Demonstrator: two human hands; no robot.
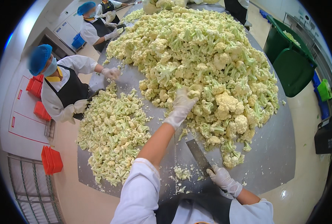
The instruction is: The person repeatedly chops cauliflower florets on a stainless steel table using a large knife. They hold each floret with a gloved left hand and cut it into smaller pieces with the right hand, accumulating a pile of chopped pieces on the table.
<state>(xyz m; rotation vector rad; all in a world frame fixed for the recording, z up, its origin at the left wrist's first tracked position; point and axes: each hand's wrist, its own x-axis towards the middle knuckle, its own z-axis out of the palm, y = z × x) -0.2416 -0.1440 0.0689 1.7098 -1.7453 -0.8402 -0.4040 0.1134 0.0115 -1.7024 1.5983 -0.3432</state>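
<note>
My left hand point(182, 106), in a thin whitish glove, reaches to the near edge of a big pile of cauliflower point(207, 52). Its fingers are closed on a cauliflower floret point(194, 91). Lower down, my right hand point(224, 180), gloved too, grips a knife point(198, 155) with a broad rectangular blade. The blade points up and left, low over the metal table point(265, 164). Small cauliflower crumbs point(182, 173) lie left of the knife. A cauliflower piece point(231, 156) sits just beyond my right hand.
A second heap of smaller florets point(112, 138) covers the table's left side. Beside it stands a co-worker point(65, 82) in a blue hair cover, with other workers farther back. At right is a green wheeled bin point(291, 63). Red bins point(51, 160) stand at left.
</note>
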